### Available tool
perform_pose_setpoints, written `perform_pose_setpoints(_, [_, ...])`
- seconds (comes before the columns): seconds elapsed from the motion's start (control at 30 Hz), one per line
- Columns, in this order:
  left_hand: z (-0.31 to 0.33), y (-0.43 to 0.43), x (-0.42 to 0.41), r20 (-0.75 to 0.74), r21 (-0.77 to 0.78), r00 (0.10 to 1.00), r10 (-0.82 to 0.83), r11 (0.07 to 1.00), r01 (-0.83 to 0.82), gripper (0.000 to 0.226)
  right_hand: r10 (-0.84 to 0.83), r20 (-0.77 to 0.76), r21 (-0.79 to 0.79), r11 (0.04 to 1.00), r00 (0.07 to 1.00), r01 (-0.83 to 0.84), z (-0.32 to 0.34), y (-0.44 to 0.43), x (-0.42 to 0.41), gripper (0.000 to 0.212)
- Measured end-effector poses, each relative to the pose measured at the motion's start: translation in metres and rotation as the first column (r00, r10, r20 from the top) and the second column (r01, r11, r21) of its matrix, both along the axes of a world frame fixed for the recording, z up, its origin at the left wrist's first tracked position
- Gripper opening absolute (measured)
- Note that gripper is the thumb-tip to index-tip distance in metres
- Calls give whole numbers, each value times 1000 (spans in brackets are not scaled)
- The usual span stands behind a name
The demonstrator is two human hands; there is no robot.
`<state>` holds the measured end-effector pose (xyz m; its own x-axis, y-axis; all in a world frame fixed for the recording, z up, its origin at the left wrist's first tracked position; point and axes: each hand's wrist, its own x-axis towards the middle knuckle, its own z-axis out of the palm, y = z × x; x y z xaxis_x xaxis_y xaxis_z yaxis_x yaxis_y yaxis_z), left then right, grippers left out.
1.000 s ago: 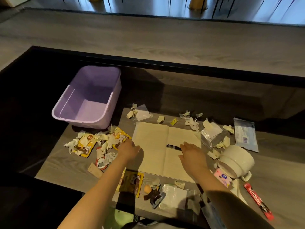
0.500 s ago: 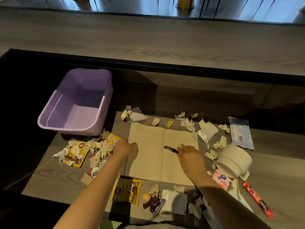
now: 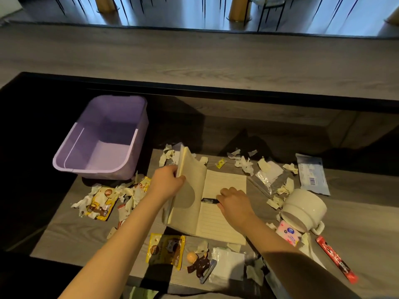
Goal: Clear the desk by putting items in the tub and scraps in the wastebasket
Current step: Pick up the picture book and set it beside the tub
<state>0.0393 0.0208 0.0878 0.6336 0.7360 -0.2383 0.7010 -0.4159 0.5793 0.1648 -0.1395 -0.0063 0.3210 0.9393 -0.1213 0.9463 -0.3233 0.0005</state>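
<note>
Notebook (image 3: 222,203) lies open on the table (image 3: 356,212), right of the purple tub (image 3: 141,126). The left hand (image 3: 166,184) has its fingers clamped on the upright left half. The right hand (image 3: 235,203) has its fingers curled on the pen (image 3: 208,200) lying on the right page.

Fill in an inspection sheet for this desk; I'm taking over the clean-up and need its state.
Surface: grey wood desk, littered across its middle.
Job's things: purple tub at the far left, nothing seen inside; notebook open, left half raised; black pen on its right page; wastebasket not seen.
Clutter: torn paper scraps, snack packets, white mug on its side, red sachet, small figurine.
Hands: left hand grips the notebook's raised half; right hand has fingers curled at the pen's end, grip unclear.
Cables: nothing seen.
Surroundings: raised wooden counter behind the desk.
</note>
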Motion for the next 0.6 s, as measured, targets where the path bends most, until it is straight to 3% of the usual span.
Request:
perform_pose_setpoints(0.07, [2,-6,3,-23,2,999,-38,999,38,10,-60,-133,-20,998,989,58,4,2,2,26])
perform_pose_setpoints(0.13, [4,-12,8,-47,16,997,-62,998,63,20,-169,-351,10,983,921,184,15,0,7,34])
perform_pose_setpoints(0.2, [5,-17,15,-44,17,994,-96,995,97,25,-258,-576,57,934,775,353,31,-2,16,34])
perform_pose_setpoints(0.3, [8,-30,24,-30,-49,991,-130,991,129,20,-279,-784,41,868,554,494,59,-6,29,31])
perform_pose_setpoints(0.47, [6,-54,40,-15,-160,965,-262,953,256,16,-200,-946,-14,811,254,585,93,-15,33,33])
perform_pose_setpoints(0.6, [-9,-69,44,-105,-168,915,-390,914,371,26,-296,-935,-105,759,197,642,87,-25,31,32])
